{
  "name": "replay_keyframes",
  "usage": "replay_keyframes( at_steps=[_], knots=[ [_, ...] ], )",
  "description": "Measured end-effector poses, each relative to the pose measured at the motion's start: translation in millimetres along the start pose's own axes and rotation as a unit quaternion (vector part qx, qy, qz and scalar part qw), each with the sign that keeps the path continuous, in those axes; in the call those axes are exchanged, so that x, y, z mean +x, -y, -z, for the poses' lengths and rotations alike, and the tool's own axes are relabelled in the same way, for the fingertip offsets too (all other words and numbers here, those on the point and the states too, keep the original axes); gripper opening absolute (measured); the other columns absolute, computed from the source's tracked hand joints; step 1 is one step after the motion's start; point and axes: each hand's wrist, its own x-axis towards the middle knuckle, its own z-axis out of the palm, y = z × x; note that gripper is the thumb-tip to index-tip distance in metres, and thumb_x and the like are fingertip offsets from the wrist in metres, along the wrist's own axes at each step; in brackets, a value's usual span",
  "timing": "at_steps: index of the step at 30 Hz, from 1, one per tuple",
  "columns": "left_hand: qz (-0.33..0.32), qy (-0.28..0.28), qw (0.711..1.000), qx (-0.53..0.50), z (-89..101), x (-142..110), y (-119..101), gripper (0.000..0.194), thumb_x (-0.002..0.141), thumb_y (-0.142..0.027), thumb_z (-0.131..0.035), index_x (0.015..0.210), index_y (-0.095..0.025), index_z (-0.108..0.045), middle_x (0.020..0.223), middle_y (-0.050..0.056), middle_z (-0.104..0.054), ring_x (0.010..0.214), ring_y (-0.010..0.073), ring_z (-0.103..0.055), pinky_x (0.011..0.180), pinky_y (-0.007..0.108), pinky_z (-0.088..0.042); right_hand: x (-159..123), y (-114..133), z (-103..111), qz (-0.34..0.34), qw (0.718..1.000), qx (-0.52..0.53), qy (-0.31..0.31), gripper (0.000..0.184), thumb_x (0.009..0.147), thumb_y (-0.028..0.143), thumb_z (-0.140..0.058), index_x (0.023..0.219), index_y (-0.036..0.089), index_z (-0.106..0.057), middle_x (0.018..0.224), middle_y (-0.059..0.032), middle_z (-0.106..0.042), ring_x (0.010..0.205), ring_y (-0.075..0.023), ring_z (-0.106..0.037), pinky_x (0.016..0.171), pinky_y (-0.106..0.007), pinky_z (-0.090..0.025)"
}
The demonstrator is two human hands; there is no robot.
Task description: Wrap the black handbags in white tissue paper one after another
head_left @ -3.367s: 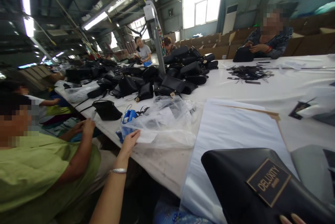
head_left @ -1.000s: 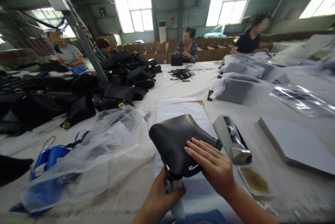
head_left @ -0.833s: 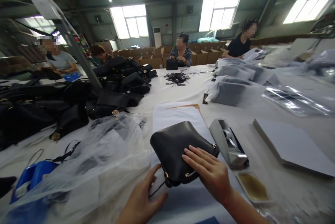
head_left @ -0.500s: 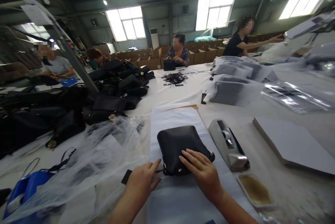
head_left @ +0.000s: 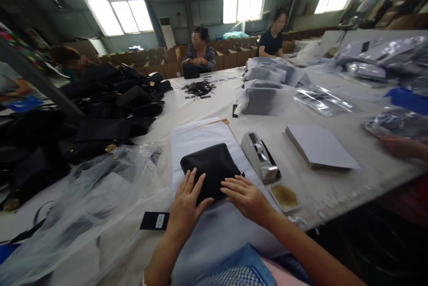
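Note:
A black handbag (head_left: 211,163) lies flat on a stack of white paper sheets (head_left: 182,136) in front of me. My left hand (head_left: 189,201) rests on the bag's left near side, fingers spread and thumb out. On its right near side lies my right hand (head_left: 245,194), fingers stretched across the edge. Neither hand is wrapped round the bag. A black tag (head_left: 154,221) with a white label sticks out left of my left wrist. Part of the bag's near edge is hidden by my hands.
Right of the paper stand a tape dispenser (head_left: 260,156), a shallow dish with a brownish pad (head_left: 284,196) and a pile of white boards (head_left: 323,145). Clear plastic (head_left: 110,188) and heaped black bags (head_left: 103,130) lie left. A co-worker's hand (head_left: 403,147) is at the right edge.
The view has swung to the right. My left hand has moved from beside the bag onto it; my right hand has slid to its right edge. The black tag shows more fully.

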Motion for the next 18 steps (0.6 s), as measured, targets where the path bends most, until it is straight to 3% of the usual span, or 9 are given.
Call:
replay_keyframes(
  at_steps=[4, 6, 9, 12, 18],
  knots=[
    [-0.004, 0.0, 1.0, -0.001, -25.6, -3, -3, 0.067, 0.091, -0.044, -0.058, 0.15, -0.025, -0.033, 0.161, 0.011, -0.022, 0.147, 0.0332, -0.022, 0.112, 0.054, -0.037, -55, -14, 41, -0.14, 0.983, -0.086, -0.078, 0.028, 0.095, 0.02, -0.056, 0.122, 0.024, -0.064, 0.125, -0.0036, -0.067, 0.125, -0.0208, -0.055, 0.112, -0.044, -0.04],
    [-0.001, -0.005, 1.0, -0.007, -30.3, -6, -2, 0.068, 0.092, -0.043, -0.058, 0.152, -0.026, -0.031, 0.163, 0.01, -0.018, 0.148, 0.0331, -0.019, 0.113, 0.054, -0.037, -89, -19, 54, -0.214, 0.963, -0.146, -0.078, 0.025, 0.094, 0.025, -0.057, 0.118, 0.023, -0.067, 0.129, -0.0052, -0.065, 0.131, -0.0246, -0.05, 0.112, -0.047, -0.038],
    [-0.002, -0.007, 1.0, -0.016, -30.0, -8, -1, 0.068, 0.092, -0.042, -0.057, 0.152, -0.029, -0.029, 0.163, 0.007, -0.017, 0.148, 0.0334, -0.018, 0.113, 0.055, -0.037, -128, -23, 58, -0.302, 0.928, -0.217, -0.019, 0.033, 0.094, 0.039, -0.056, 0.119, 0.021, -0.068, 0.147, -0.01, -0.049, 0.142, -0.0332, -0.032, 0.115, -0.055, -0.03],
    [-0.004, -0.002, 1.0, -0.017, -27.8, -7, -2, 0.068, 0.092, -0.043, -0.058, 0.152, -0.028, -0.029, 0.163, 0.008, -0.017, 0.148, 0.0332, -0.017, 0.114, 0.055, -0.035, -146, -25, 51, -0.341, 0.908, -0.239, 0.053, 0.049, 0.09, 0.056, -0.055, 0.124, 0.023, -0.066, 0.157, -0.0097, -0.033, 0.146, -0.0366, -0.019, 0.116, -0.06, -0.021],
    [0.008, 0.005, 1.0, -0.018, -27.2, -9, -4, 0.065, 0.093, -0.04, -0.056, 0.151, -0.028, -0.03, 0.163, 0.008, -0.017, 0.149, 0.031, -0.016, 0.114, 0.053, -0.035, -146, -36, 44, -0.33, 0.897, -0.252, 0.151, 0.053, 0.086, 0.065, -0.053, 0.119, 0.026, -0.07, 0.156, -0.0075, -0.034, 0.145, -0.037, -0.023, 0.114, -0.062, -0.021]
  ],
)
